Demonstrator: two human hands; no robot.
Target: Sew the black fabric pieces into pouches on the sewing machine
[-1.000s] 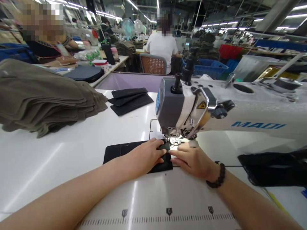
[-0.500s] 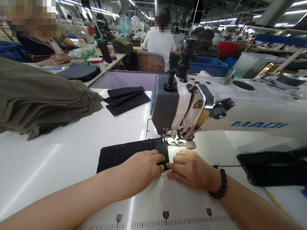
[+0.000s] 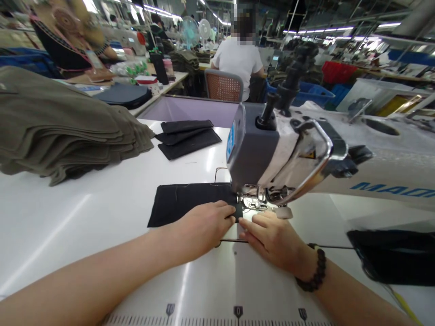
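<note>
Black rectangular fabric piece (image 3: pixel 183 201) lies flat on white surface (image 3: pixel 84 217), mid-frame, just in front of the machine. Long axis runs left-right across the surface, parallel w/ the near edge. Right short end points into the metal presser foot (image 3: pixel 253 203) and sits at or under it. Left short end is free, pointing toward the far left.

Left hand (image 3: pixel 204 226) rests on top of the near right part of the piece. Fingers (image 3: pixel 226 213) bent, tips pressing the cloth down right beside the foot; not wrapped round anything. Right hand (image 3: pixel 272 237) lies palm-down on the surface just right of the cloth end. Its fingers (image 3: pixel 249 222) are stretched out flat, tips meeting the left fingertips at the cloth's near right corner, released, pressing only. Dark beaded bracelet (image 3: pixel 314 274) on right wrist.

Grey-and-white sewing machine head (image 3: pixel 258 154) hangs over the foot, arm running off right. Printed ruler scale (image 3: pixel 238 312) along the near edge.

Further out: small pile of folded black fabric pieces (image 3: pixel 188 138) behind the cloth, apart from it. Big stack of olive-brown fabric (image 3: pixel 68 131) at far left. Dark fabric heap (image 3: pixel 394 253) at right edge, well apart. In bkgd, a person in a white shirt (image 3: pixel 239 61) sits back-turned on a chair w/ woven back (image 3: pixel 223 86).
</note>
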